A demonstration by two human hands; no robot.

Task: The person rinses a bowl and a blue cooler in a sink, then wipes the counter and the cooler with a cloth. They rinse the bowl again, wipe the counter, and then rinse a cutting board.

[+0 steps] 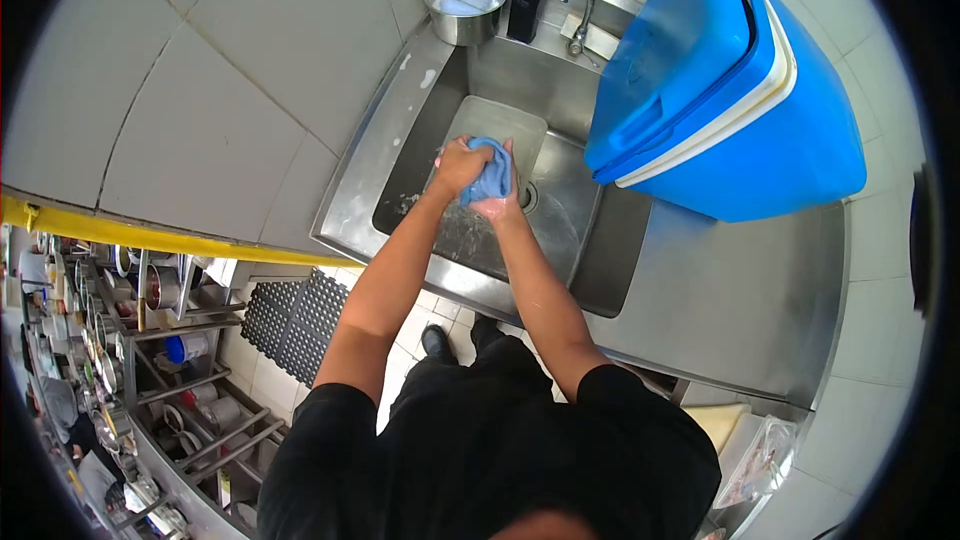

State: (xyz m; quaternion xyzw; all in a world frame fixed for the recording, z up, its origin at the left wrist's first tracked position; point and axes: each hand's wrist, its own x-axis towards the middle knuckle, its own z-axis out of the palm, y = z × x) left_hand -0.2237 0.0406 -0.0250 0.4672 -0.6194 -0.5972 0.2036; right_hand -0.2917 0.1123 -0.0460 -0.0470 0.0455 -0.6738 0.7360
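A folded blue cloth (pixel 488 183) is gripped between my two hands above the stainless steel sink (pixel 625 250). My left hand (pixel 457 166) presses on the cloth from the left, its fingers curled over the top. Underneath and along the right side, my right hand (pixel 498 207) holds the same cloth, with wet, whitish suds on the skin. Below the hands, a pale rectangular tray (pixel 483 112) lies in the basin, partly hidden by them. Water or suds spot the basin floor.
Behind the basin stand a metal pot (pixel 463 30) with cloudy contents, a black pump bottle (pixel 526 5) and a curved tap (pixel 582 15). A large blue cooler (pixel 740 130) occupies the right counter. Shelves of cookware (pixel 190 380) and a black mat (pixel 298 322) are at lower left.
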